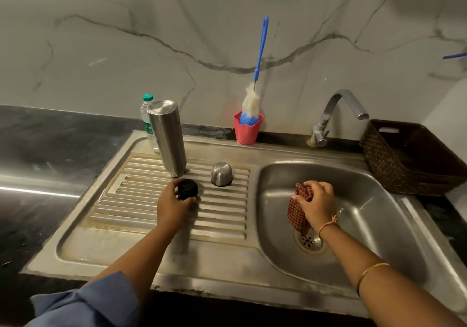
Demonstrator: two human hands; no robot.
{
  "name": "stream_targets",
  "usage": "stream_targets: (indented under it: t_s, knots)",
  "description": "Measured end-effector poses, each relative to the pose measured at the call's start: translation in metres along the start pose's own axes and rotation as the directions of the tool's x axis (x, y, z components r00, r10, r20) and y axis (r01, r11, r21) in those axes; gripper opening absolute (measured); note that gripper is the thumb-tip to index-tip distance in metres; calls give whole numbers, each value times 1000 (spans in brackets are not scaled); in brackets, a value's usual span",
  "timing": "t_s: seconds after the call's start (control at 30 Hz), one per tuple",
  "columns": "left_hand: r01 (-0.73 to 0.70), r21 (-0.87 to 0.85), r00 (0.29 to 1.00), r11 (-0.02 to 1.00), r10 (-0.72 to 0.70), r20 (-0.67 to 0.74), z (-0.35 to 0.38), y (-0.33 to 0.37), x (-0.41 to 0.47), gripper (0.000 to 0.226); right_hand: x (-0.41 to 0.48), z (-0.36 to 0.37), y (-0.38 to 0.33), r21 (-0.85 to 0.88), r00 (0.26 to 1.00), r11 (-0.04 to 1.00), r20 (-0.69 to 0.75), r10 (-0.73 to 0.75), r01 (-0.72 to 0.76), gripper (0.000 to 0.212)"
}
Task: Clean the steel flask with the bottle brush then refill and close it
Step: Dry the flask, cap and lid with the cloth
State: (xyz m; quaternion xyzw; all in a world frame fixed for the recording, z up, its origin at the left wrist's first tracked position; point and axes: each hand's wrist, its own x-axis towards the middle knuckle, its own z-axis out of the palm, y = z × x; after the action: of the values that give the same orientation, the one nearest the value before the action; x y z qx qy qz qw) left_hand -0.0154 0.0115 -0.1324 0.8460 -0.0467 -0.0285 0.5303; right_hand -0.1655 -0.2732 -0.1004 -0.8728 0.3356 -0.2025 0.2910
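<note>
While left hand grips black stopper, right hand clutches checked cloth; steel flask just behind stopper.

Drainboard carries flask at twelve o'clock, cap at two, stopper near centre; bottle, possibly on the rim, behind the flask.
</note>
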Motion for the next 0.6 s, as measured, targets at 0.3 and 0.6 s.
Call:
stream_targets:
  t_s: [0.3, 0.6]
  knots:
    - [-7, -42, 987, 999, 13, 160, -7, -10, 18, 68, 3, 9, -12, -10, 996, 998, -53, 69, -70, 39]
    - [-252, 263, 964, 931, 219, 149, -9, -17, 0, 89, -1, 18, -15, -180, 982, 969, -51, -180, 168, 32]
